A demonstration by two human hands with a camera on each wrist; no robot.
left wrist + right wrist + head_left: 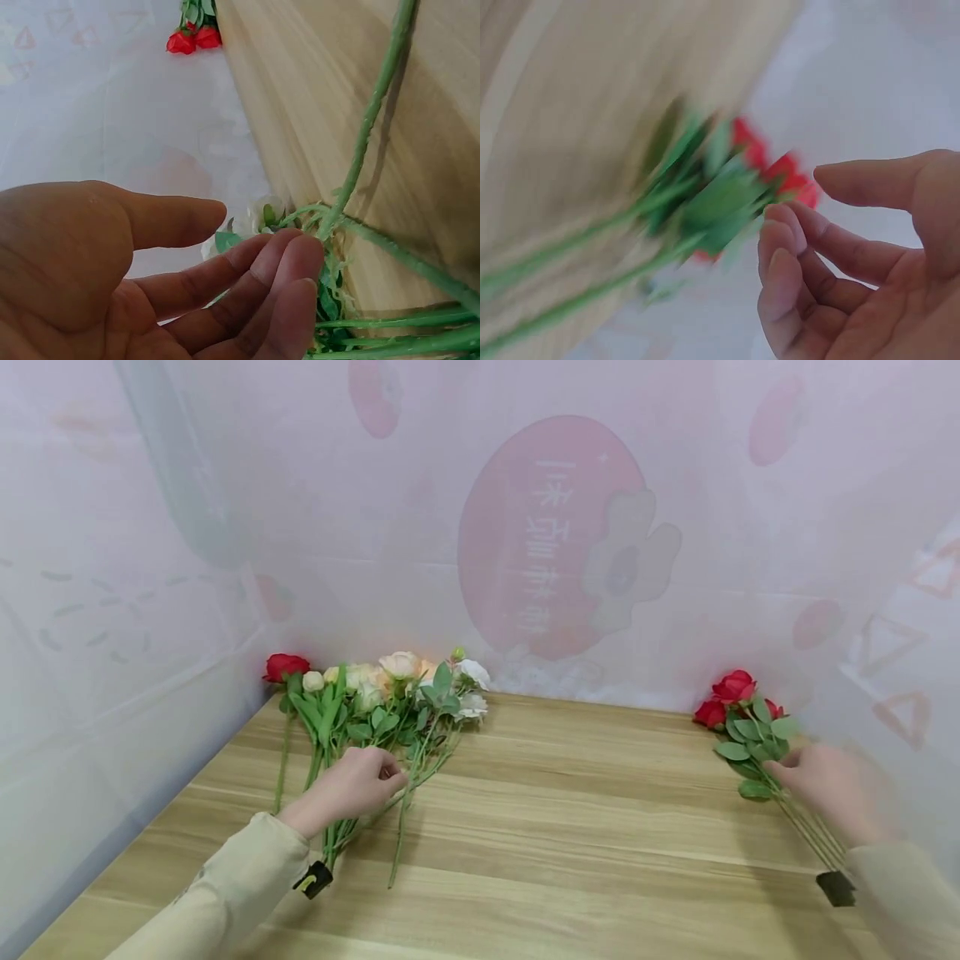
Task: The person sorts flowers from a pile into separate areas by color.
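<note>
In the head view my left hand (pixel 360 782) is over a row of artificial flowers, its fingertips beside a loose green stem (pixel 400 839). The left wrist view shows the thumb apart from the loosely bent fingers, which are right at the stem (pixel 367 124), with nothing pinched. White flowers (pixel 472 706) and cream flowers (pixel 401 665) lie at the heads of this row. On the right, my right hand (pixel 836 793) hovers by several red roses (pixel 733 687) with green leaves. Its thumb and fingers stand apart in the right wrist view, where the roses (pixel 791 176) are blurred.
A single red rose (pixel 286 667) lies at the row's left end. The wooden table (pixel 570 827) ends at a printed pale cloth wall (pixel 360 527) behind and at both sides. Small black blocks sit near the left wrist (pixel 313 880) and right wrist (pixel 836 888).
</note>
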